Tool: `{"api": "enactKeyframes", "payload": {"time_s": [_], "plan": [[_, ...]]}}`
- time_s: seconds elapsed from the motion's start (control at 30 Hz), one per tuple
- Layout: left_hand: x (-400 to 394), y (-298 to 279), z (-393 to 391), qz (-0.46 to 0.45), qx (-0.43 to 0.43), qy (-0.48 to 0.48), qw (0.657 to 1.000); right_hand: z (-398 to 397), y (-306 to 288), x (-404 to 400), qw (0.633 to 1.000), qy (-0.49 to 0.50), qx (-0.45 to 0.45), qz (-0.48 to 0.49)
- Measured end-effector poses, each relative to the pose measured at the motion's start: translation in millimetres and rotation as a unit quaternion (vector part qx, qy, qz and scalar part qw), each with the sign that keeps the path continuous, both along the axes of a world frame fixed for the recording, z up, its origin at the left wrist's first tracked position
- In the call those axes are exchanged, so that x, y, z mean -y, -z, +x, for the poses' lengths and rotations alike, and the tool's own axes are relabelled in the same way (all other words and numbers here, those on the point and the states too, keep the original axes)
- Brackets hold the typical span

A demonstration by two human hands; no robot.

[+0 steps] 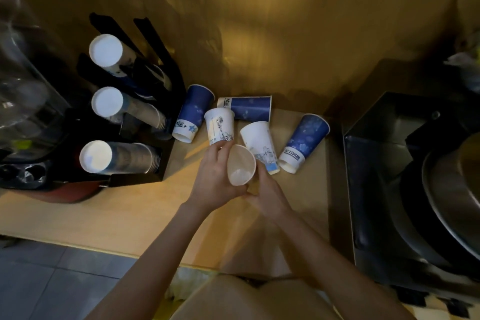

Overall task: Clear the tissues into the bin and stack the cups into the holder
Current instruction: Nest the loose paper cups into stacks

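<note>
Head view: both hands, left hand [215, 176] and right hand [268, 193], have fingers [226, 147] wrapped around a plain white paper cup [241, 165], while five printed blue-and-white paper cups [304, 141] lie just beyond on the wooden counter [130, 215], unstacked, the black cup holder [145, 101] off left, no tissues visible.

We can read nothing: the blue cup [304, 143] carries a label band near its rim, but its characters are too blurred.

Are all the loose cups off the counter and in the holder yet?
No: five cups, among them a blue cup, lie on the counter beside the holder.
</note>
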State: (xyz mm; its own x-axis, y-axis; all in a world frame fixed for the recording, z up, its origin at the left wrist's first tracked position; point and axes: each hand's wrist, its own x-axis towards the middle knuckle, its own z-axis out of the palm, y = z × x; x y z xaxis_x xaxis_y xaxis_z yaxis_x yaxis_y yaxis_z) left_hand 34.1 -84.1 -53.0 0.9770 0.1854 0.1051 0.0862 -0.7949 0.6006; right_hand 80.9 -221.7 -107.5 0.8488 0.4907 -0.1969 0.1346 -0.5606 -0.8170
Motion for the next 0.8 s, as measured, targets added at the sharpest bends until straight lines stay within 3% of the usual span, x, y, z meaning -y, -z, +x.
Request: {"api": "enactKeyframes", "payload": {"time_s": [0.13, 0.33, 0.53, 0.67, 0.8], "plan": [[3, 1, 13, 0.025, 0.013, 0.005, 1.0, 21, -1, 1, 0.998, 0.004, 0.046, -0.043], [5, 10, 17, -0.008, -0.012, 0.021, 1.0, 63, -14, 3, 0.982, 0.17, 0.075, 0.012], [4, 18, 15, -0.055, -0.03, 0.02, 0.998, 103, -19, -19, 0.984, 0.171, 0.039, 0.023], [-3, 15, 13, -0.078, -0.09, 0.038, 0.992, 112, -12, -25, 0.986, 0.164, 0.004, -0.008], [-26, -5, 18, -0.182, -0.137, 0.016, 0.974, 116, -6, -27, 0.985, 0.172, -0.012, -0.025]]}}
